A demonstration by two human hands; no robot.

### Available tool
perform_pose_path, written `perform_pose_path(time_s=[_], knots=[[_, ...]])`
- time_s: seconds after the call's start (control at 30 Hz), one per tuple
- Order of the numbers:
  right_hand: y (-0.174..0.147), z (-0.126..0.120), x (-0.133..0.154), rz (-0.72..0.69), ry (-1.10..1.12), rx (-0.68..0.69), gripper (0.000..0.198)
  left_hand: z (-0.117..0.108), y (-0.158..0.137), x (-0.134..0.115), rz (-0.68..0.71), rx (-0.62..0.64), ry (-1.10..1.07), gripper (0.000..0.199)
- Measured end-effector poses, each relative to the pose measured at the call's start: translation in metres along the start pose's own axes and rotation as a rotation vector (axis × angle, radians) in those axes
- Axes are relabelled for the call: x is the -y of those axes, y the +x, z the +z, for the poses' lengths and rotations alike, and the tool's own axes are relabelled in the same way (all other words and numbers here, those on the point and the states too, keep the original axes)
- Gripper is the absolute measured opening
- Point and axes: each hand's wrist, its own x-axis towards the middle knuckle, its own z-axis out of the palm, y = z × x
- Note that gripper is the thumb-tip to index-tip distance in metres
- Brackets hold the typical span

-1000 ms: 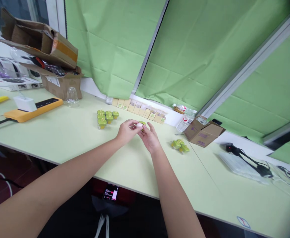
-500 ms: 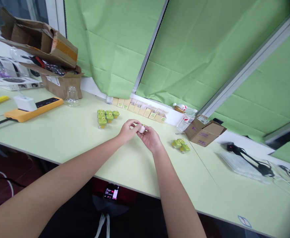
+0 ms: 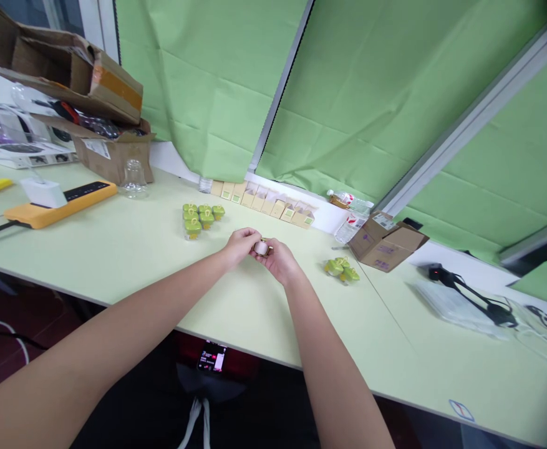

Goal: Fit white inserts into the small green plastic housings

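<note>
Above the middle of the table, a small round white piece with a gold-coloured edge (image 3: 261, 248) is held between my two hands. My left hand (image 3: 241, 246) pinches its left side with thumb and fingers. From the right, my right hand (image 3: 280, 260) has its fingers curled round the piece, covering part of it. Its exact kind is too small to make out. Several small clear tubs with green lids (image 3: 206, 217) stand in a group to the left of my hands. A second group of green-lidded tubs (image 3: 341, 269) is on the right.
Along the wall runs a row of small cardboard boxes (image 3: 268, 203). A yellow power strip (image 3: 90, 198), a clear jar (image 3: 134, 181) and stacked cartons (image 3: 114, 156) are at left. Right are plastic bottles (image 3: 348, 227), a carton (image 3: 385, 246) and a black strapped device (image 3: 469, 299).
The held piece has turned, so its white round face and gold edge show more plainly. Both hands have shifted slightly down and left. The tubs have not moved.
</note>
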Motion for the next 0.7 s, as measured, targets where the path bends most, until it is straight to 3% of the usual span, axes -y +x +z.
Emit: perform_pose_path(time_s=[0.5, 0.7], knots=[[0.001, -0.011, 0.006, 0.024, 0.062, 0.060, 0.019, 0.000, -0.001, 0.000, 0.064, 0.038, 0.001, 0.014], [0.002, -0.011, 0.005, -0.065, 0.053, 0.070, 0.018, -0.003, -0.007, 0.004, 0.449, 0.027, 0.446, 0.037]])
